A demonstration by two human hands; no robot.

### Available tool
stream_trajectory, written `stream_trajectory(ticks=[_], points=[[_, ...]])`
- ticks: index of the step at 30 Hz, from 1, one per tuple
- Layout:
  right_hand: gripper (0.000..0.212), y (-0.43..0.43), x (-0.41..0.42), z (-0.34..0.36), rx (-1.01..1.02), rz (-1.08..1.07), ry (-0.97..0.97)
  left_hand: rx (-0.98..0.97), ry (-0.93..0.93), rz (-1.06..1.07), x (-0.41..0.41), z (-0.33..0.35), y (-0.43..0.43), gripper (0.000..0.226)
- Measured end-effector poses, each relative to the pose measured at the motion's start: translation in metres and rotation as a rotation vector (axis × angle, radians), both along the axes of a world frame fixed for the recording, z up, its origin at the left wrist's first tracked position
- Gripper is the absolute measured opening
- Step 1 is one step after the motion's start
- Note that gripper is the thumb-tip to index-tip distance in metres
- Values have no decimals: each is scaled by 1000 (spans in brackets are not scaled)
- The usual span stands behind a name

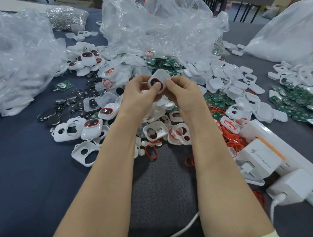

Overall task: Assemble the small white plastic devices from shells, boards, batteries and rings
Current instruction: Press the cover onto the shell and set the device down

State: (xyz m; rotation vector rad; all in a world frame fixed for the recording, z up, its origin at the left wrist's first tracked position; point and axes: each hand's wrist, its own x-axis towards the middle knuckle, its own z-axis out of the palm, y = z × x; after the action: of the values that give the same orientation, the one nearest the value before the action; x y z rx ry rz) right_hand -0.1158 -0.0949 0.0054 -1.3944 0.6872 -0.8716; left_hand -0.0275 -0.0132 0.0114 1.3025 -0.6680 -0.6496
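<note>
Both hands hold one small white device (159, 78) with a red ring and dark window, raised above the parts pile. My left hand (138, 94) grips it from the left with the thumb pressed on its face. My right hand (181, 92) pinches its right edge. Below lie empty white shells (155, 130), loose red rings (151, 151), green boards (217, 99) and dark coin batteries (69, 107). Several assembled devices (92, 127) sit to the left.
Crumpled clear plastic bags (158, 25) fill the back and left. A white bag (288, 32) stands at the right. A white power strip with chargers (261, 156) lies at the right near edge. More green boards (294, 98) lie far right. A grey mat (163, 180) lies between my forearms.
</note>
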Motion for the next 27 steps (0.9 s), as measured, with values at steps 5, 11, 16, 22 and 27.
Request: stream_trajectory(ticks=[5,11,16,22,27], points=[[11,9,8,0,-100,-84,18,-14,-15,87,-7,-1,-4,7],[9,6,4,3,-106,-94,30,-69,76,28,-6,-2,-4,12],[10,7,5,3,-123,-71,88,-5,-66,115,-3,0,-4,13],[9,7,4,2,-87,-77,72,8,32,35,-3,0,-3,17],[19,6,2,3,-83,-62,67,-21,279,36,-4,6,-5,21]])
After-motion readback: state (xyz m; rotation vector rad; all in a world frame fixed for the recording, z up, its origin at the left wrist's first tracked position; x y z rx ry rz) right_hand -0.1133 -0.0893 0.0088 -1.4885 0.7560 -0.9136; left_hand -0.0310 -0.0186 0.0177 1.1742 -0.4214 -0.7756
